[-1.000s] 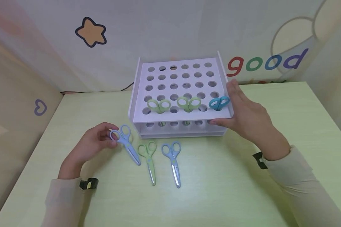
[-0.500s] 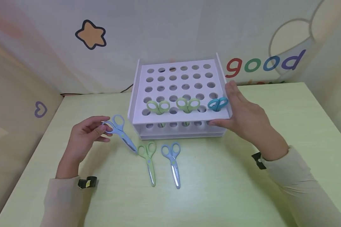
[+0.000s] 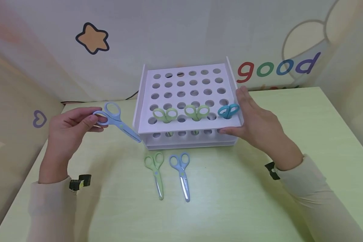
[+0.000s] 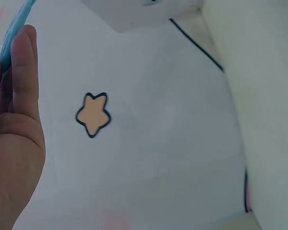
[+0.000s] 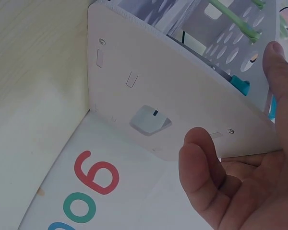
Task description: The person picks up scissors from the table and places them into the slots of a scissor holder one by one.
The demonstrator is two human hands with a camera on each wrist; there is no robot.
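My left hand (image 3: 63,134) holds a pair of light-blue scissors (image 3: 117,123) by one finger loop, raised left of the white holder with rows of round holes (image 3: 175,127). The blades point down and right. In the left wrist view a bit of the scissors (image 4: 13,38) shows between thumb and fingers. My right hand (image 3: 260,126) grips the holder's front right corner, thumb on the front edge, fingers along the side panel (image 5: 120,86). Two green scissors (image 3: 165,116) (image 3: 196,113) and a teal pair (image 3: 228,111) stand in the front row, handles up.
In front of the holder, green scissors (image 3: 158,178) and blue scissors (image 3: 183,176) lie on the pale table (image 3: 230,201), blades toward me. A curtain (image 3: 169,30) with a star and the word "good" hangs behind. A thin dark cable (image 3: 131,95) runs at the back.
My left hand has lifted the light-blue scissors off the table and carried them up and left. Its hold on the finger loop has become firmer. The right hand stays at the holder.
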